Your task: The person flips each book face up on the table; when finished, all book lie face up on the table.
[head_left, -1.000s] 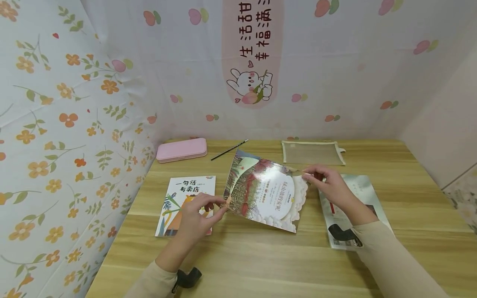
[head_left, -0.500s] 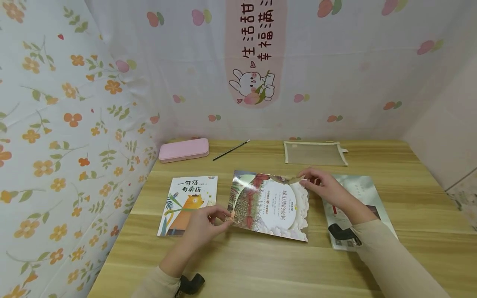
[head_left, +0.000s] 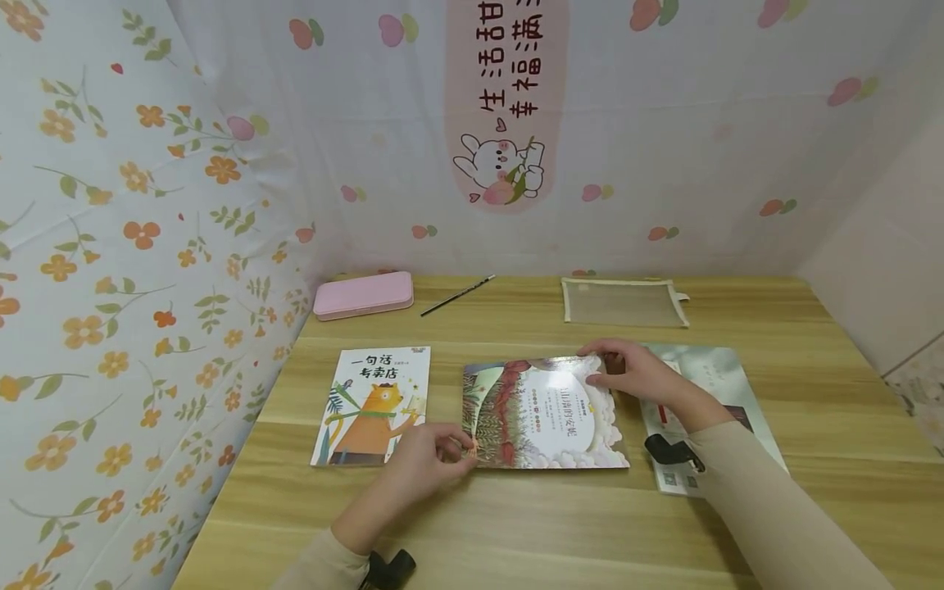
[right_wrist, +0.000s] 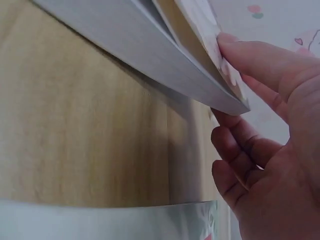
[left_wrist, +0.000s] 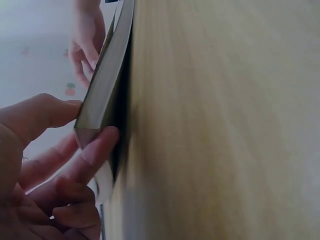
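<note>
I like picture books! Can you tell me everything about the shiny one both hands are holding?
The shiny book is thin with a glossy cover: red and green plants, white scalloped clouds, a pale oval of print. It lies nearly flat on the wooden table. The left hand pinches its near-left corner; the right hand holds its far-right corner.

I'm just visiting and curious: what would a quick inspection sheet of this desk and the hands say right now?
Surface: wooden table, light grain.
Job's things: picture book, nearly flat.
Clutter: cat-cover book, booklet, pink case, pencil, mesh pouch.
Grips: left hand pinches the picture book's near-left corner; right hand holds its far-right corner.
Cables: nothing seen.
Surroundings: floral and rabbit-print cloth walls.
</note>
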A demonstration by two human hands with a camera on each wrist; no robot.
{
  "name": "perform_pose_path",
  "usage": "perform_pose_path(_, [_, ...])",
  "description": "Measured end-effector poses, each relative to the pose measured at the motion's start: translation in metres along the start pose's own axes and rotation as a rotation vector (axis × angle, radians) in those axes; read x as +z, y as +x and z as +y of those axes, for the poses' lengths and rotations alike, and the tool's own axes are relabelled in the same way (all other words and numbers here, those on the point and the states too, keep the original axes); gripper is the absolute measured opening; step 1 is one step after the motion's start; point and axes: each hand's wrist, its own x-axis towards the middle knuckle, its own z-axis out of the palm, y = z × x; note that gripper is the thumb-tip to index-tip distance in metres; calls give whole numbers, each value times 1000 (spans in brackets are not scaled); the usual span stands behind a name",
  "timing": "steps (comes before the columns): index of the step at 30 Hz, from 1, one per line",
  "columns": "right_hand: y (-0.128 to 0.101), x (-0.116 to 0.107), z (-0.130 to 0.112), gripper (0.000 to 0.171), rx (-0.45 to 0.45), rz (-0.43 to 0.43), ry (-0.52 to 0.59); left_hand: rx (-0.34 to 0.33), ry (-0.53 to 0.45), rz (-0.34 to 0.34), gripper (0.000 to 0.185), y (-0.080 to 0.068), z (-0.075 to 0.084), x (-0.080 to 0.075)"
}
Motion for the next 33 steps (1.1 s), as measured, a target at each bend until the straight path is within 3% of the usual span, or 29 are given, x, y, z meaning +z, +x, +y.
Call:
perform_pose_path(9, [1, 0, -1, 37, -61, -14, -172, 34, 150, -22, 15, 1, 6, -2])
perform_pose_path(19, [-11, 4, -9, 35, 35, 21, -230, 37, 337, 8, 6, 13, 10, -8])
perform_pose_path(25, [-25, 5, -17, 36, 53, 56, -268, 47, 351, 23, 20, 37, 8, -19])
perform_pose_path(33, [-43, 15, -26, 35, 152, 81, -257, 10, 281, 58, 24, 74, -2, -32])
